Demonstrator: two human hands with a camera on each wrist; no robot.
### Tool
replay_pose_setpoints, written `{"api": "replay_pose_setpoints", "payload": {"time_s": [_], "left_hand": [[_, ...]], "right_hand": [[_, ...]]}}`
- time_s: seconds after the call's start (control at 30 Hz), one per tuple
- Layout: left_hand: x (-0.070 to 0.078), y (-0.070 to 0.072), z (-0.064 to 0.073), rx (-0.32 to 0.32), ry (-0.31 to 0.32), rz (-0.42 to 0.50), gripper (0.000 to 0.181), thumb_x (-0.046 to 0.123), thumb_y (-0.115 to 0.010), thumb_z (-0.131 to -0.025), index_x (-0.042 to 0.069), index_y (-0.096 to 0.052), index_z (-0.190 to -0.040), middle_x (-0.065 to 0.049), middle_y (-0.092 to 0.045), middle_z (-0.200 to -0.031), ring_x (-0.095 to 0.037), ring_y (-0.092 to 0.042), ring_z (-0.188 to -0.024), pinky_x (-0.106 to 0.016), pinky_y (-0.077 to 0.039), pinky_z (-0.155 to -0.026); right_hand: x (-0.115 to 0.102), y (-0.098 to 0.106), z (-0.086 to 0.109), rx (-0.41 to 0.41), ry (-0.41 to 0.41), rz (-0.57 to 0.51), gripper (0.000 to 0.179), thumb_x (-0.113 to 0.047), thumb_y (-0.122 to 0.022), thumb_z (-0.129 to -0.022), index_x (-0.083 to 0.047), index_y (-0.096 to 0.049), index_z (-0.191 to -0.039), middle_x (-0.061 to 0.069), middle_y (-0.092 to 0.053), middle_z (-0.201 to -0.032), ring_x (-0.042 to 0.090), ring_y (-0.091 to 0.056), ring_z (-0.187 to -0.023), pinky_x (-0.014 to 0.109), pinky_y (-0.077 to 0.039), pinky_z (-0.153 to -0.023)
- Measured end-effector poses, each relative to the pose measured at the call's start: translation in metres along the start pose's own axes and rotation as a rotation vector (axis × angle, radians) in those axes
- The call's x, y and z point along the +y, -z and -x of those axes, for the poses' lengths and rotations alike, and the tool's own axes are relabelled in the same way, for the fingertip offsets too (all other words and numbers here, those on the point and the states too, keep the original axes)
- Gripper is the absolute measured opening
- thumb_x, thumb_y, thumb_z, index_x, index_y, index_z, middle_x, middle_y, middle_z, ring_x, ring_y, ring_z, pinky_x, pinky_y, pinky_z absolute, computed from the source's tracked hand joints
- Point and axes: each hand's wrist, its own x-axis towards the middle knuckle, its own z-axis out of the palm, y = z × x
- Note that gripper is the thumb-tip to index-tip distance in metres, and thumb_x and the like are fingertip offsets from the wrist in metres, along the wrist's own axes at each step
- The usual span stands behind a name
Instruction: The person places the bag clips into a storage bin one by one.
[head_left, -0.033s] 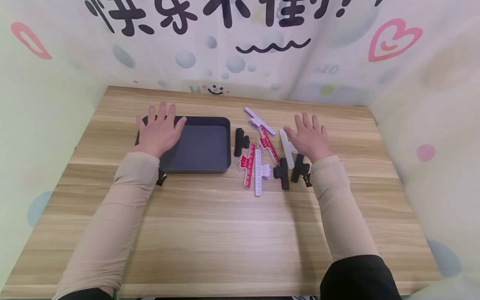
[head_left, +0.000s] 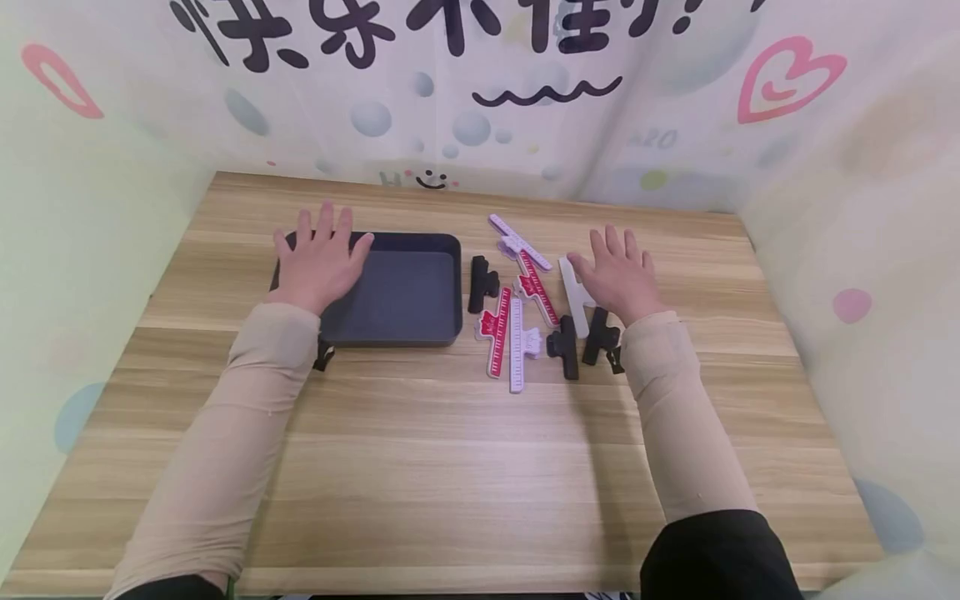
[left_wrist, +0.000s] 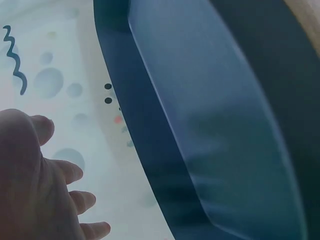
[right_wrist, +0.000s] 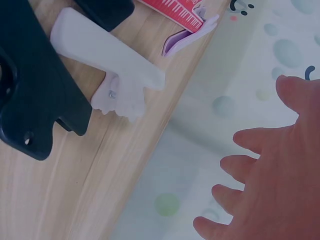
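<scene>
My left hand (head_left: 315,262) is held over the left part of a dark rectangular tray (head_left: 397,292), fingers straight and spread. In the left wrist view the fingers are apart from the tray's wall. My right hand (head_left: 621,279), also spread and holding nothing, overlaps one end of a white clip (head_left: 573,296) in the head view. Around it lie black clips (head_left: 568,350), with another black clip (head_left: 597,337) below the wrist. Left of these are red ruler-marked clips (head_left: 497,337) and lilac ruler-marked clips (head_left: 516,350). The right wrist view shows the fingers away from the clips.
A small black piece (head_left: 323,358) pokes out below the tray's near left corner, partly behind the left sleeve. Another small black piece (head_left: 615,360) sits beside the right cuff. The wooden table (head_left: 450,483) meets a printed cloth backdrop (head_left: 300,125) behind and at the sides.
</scene>
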Motion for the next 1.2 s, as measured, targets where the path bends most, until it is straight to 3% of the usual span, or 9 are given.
{"api": "replay_pose_setpoints", "payload": {"time_s": [0.23,0.4,0.57,0.7,0.8,0.93,1.1,1.2], "left_hand": [[-0.003,-0.002,0.003,0.001,0.001,0.008,0.067,0.057,-0.004,-0.09,0.019,0.004,-0.144,-0.007,0.014,-0.148,-0.034,0.02,-0.13,-0.066,0.011,-0.094],[-0.013,-0.008,0.004,0.027,0.029,0.038,0.067,0.057,-0.008,-0.091,0.018,0.002,-0.144,-0.01,0.011,-0.148,-0.036,0.015,-0.131,-0.066,0.008,-0.094],[-0.037,-0.019,0.015,0.083,0.111,0.139,0.071,0.047,-0.026,-0.093,0.002,-0.003,-0.142,-0.024,0.008,-0.145,-0.043,0.006,-0.13,-0.061,-0.001,-0.1],[-0.058,-0.031,0.03,0.114,0.168,0.242,0.067,0.033,-0.035,-0.094,-0.009,-0.008,-0.138,-0.033,-0.008,-0.141,-0.046,-0.008,-0.128,-0.055,-0.009,-0.103],[-0.068,-0.04,0.039,0.139,0.204,0.383,0.06,0.024,-0.038,-0.094,-0.004,-0.012,-0.14,-0.031,-0.018,-0.14,-0.045,-0.016,-0.126,-0.053,-0.015,-0.103],[-0.076,-0.052,0.047,0.2,0.29,0.623,0.051,0.014,-0.037,-0.094,0.012,-0.02,-0.143,-0.017,-0.022,-0.143,-0.033,-0.019,-0.13,-0.046,-0.018,-0.105],[-0.082,-0.065,0.049,0.344,0.412,0.993,0.041,0.012,-0.041,-0.094,0.025,-0.042,-0.133,0.003,-0.036,-0.139,-0.008,-0.029,-0.126,-0.026,-0.026,-0.103],[-0.082,-0.07,0.048,0.418,0.408,1.195,0.038,0.01,-0.045,-0.093,0.024,-0.049,-0.128,0.006,-0.042,-0.135,-0.004,-0.034,-0.121,-0.021,-0.029,-0.1]], "right_hand": [[0.005,-0.002,0.001,-0.006,-0.006,-0.012,0.075,-0.061,-0.013,-0.089,-0.013,-0.004,-0.144,0.012,0.005,-0.148,0.033,0.014,-0.132,0.06,0.0,-0.101],[0.013,-0.004,0.005,0.008,0.0,-0.049,0.074,-0.061,-0.014,-0.089,-0.012,-0.004,-0.144,0.011,0.005,-0.148,0.033,0.012,-0.132,0.058,0.001,-0.102],[0.028,-0.011,0.014,0.064,-0.005,-0.187,0.07,-0.055,-0.025,-0.091,-0.009,-0.013,-0.143,0.02,-0.012,-0.146,0.039,-0.009,-0.131,0.055,-0.01,-0.103],[0.046,-0.025,0.025,0.09,-0.041,-0.312,0.07,-0.055,-0.032,-0.09,-0.009,-0.021,-0.142,0.024,-0.033,-0.134,0.039,-0.034,-0.119,0.056,-0.029,-0.094],[0.056,-0.035,0.035,0.091,-0.061,-0.379,0.069,-0.053,-0.037,-0.089,-0.006,-0.029,-0.139,0.022,-0.046,-0.121,0.035,-0.047,-0.105,0.053,-0.04,-0.083],[0.066,-0.048,0.049,0.043,-0.119,-0.452,0.068,-0.053,-0.039,-0.089,-0.002,-0.036,-0.133,0.022,-0.05,-0.115,0.035,-0.05,-0.098,0.05,-0.042,-0.079],[0.069,-0.063,0.063,-0.014,-0.229,-0.59,0.07,-0.059,-0.041,-0.085,-0.001,-0.043,-0.124,0.018,-0.052,-0.111,0.03,-0.049,-0.097,0.044,-0.04,-0.082],[0.068,-0.072,0.067,-0.011,-0.259,-0.629,0.069,-0.06,-0.045,-0.083,-0.002,-0.048,-0.119,0.016,-0.052,-0.108,0.029,-0.047,-0.096,0.042,-0.038,-0.082]]}}
